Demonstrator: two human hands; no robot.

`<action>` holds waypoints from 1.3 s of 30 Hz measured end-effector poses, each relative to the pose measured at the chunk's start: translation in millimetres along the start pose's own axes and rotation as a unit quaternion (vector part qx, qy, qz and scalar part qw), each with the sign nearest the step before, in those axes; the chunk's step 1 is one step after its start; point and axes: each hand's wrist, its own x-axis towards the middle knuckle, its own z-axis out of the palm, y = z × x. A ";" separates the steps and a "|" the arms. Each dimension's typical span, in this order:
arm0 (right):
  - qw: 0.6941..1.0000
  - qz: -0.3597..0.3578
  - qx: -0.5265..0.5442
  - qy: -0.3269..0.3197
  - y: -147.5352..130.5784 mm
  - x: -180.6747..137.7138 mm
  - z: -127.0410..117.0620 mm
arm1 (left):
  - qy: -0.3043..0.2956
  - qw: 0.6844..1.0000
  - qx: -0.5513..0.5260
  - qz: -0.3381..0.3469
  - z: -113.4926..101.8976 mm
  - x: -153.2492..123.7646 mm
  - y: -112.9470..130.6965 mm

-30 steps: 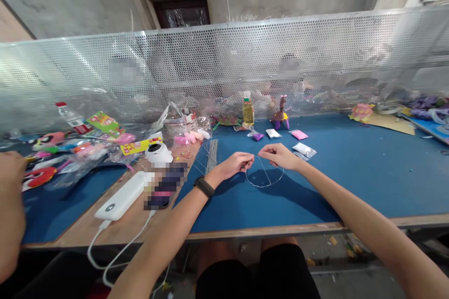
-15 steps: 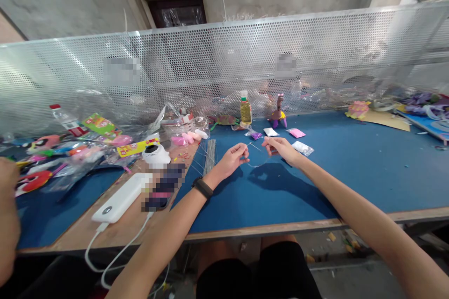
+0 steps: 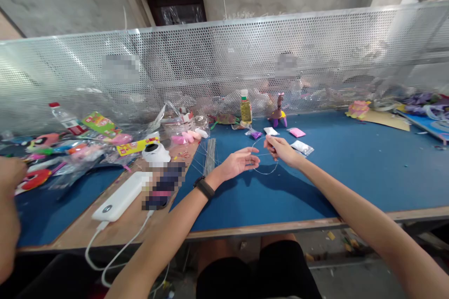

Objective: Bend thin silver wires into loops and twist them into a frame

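Wire loop: thin and roughly round (image 3: 265, 174), between the two hands and, by the shadows, seemingly lifted off the mat.
Cross strand: a straight length (image 3: 263, 154) running left to right inside the loop, the nearest it has to a long axis.
Right hand: nearer the loop (image 3: 282, 150), thumb and finger pinched together on its upper right.
Left hand: at the loop's left side (image 3: 240, 163), fingers parted around the wire; whether they touch it I can't tell from here.
Wire bundle: straight lengths (image 3: 209, 158) lying just beyond the left wrist, pointing away from the person.
Packets: a white one (image 3: 302, 147) just past the right hand, a pink one (image 3: 296, 132) farther back.
Blue mat: room below the loop (image 3: 245, 210) and widely rightward.
Wooden edge: the near limit (image 3: 266, 229), well apart from the loop.
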 end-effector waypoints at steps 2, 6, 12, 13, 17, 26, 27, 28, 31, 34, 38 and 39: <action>1.000 0.013 0.003 -0.001 -1.0 -1.4 2.3 | -0.004 1.000 0.000 0.000 3.8 -0.7 0.2; 0.997 0.045 0.053 0.026 -0.3 -1.4 5.2 | 0.030 0.999 -0.004 0.043 6.9 0.9 1.4; 0.990 0.078 0.115 0.007 2.4 0.0 4.3 | 0.087 0.993 -0.016 0.079 3.4 3.6 4.9; 0.989 0.079 0.125 0.000 2.1 0.1 3.7 | 0.095 0.992 -0.021 0.080 2.7 3.6 5.4; 0.987 0.064 0.148 -0.020 -0.1 0.5 1.3 | 0.097 0.990 -0.056 0.087 0.3 2.3 8.8; 0.988 0.059 0.138 -0.033 -3.6 -1.0 5.6 | 0.063 0.994 -0.064 0.065 8.0 -2.0 20.4; 0.988 0.059 0.138 -0.036 -4.4 -1.7 7.0 | 0.075 0.994 -0.052 0.066 8.5 -1.5 20.5; 0.988 0.058 0.138 -0.037 -5.1 -2.3 8.5 | 0.091 0.992 -0.044 0.069 8.9 -0.6 20.3; 0.989 0.050 0.137 -0.026 -6.3 -3.5 13.1 | 0.156 0.984 -0.035 0.080 9.9 3.8 18.6; 0.989 0.040 0.143 0.000 -5.7 -3.7 16.8 | 0.212 0.973 -0.026 0.088 11.4 8.6 16.2; 0.987 0.033 0.152 0.028 -4.8 -3.7 17.5 | 0.225 0.970 -0.004 0.097 12.8 11.3 13.6; 0.987 0.031 0.154 0.030 -4.9 -3.8 16.8 | 0.217 0.972 -0.001 0.094 13.0 11.2 13.1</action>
